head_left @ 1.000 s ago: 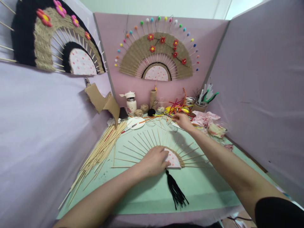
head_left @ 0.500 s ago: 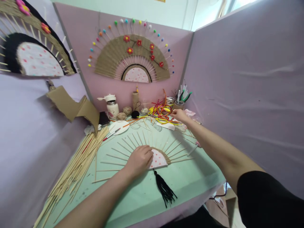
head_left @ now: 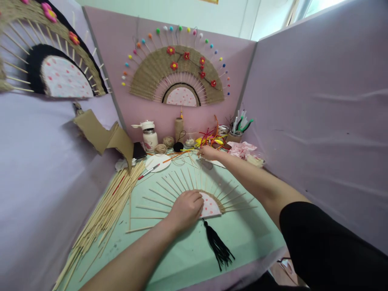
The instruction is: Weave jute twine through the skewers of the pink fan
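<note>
A half-round fan [head_left: 212, 205] lies on the table, with a red-dotted white centre, a twine rim and thin sticks fanning outward. My left hand [head_left: 188, 206] rests on its left half with fingers bent together, pressing it down. A black tassel [head_left: 218, 246] hangs from the fan's lower edge toward me. My right hand [head_left: 207, 152] is stretched to the back of the table, beside a tangle of coloured pipe cleaners [head_left: 209, 137]. Its fingers point down and look closed; whatever is in them is hidden.
Many loose sticks [head_left: 100, 220] lie at the left, near a red-tipped brush [head_left: 148, 171] on a white disc [head_left: 162, 162]. Behind stand a flask [head_left: 150, 139], twine balls [head_left: 160, 148] and a tool cup [head_left: 234, 137]. Dotted cloth [head_left: 241, 148] lies right; a finished fan [head_left: 145, 76] hangs behind.
My right hand has moved left along the back of the table, uncovering the dotted cloth; the red scissor handles no longer show. My left hand stays on the fan. The view has shifted slightly.
</note>
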Demonstrator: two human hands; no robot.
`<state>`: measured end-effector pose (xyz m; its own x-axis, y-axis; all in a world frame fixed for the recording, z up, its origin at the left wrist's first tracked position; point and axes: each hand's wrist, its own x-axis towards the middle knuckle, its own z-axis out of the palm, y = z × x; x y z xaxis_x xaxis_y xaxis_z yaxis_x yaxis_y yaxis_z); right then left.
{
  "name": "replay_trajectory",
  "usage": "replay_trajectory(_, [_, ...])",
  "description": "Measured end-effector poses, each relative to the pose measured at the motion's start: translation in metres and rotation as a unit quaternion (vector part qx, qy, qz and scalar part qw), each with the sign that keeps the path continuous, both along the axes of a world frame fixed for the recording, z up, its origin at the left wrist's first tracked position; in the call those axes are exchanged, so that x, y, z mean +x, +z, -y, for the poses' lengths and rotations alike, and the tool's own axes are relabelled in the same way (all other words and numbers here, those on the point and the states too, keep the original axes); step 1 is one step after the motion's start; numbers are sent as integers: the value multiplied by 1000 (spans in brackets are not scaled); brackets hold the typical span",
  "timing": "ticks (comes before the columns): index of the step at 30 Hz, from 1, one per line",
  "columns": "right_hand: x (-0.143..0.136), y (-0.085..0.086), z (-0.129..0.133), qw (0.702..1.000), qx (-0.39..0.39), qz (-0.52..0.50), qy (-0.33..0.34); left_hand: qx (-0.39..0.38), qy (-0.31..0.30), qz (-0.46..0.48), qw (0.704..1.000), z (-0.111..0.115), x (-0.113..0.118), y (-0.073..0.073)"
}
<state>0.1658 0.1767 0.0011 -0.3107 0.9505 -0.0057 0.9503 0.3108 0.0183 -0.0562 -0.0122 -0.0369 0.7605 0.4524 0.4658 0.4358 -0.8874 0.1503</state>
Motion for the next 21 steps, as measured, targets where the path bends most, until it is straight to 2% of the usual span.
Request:
replay_trajectory(3, [-12,-16,1,1000,-4,27,4,-6,0,4,1000,0,0,-1])
replay_trajectory(7, [-8,-28,-2,997,3,55,-59,-14,-3,2,1000,-1,-1,-3])
replay_trajectory(13, [-2,-28,-17,986,4,79,-147,-14,-2,-5,1000,-1,-1,-5])
replay_trajectory(21, [-14,-24,-43,981,-14,118,-155,-18,-3,11,1000,-2,-2,-8])
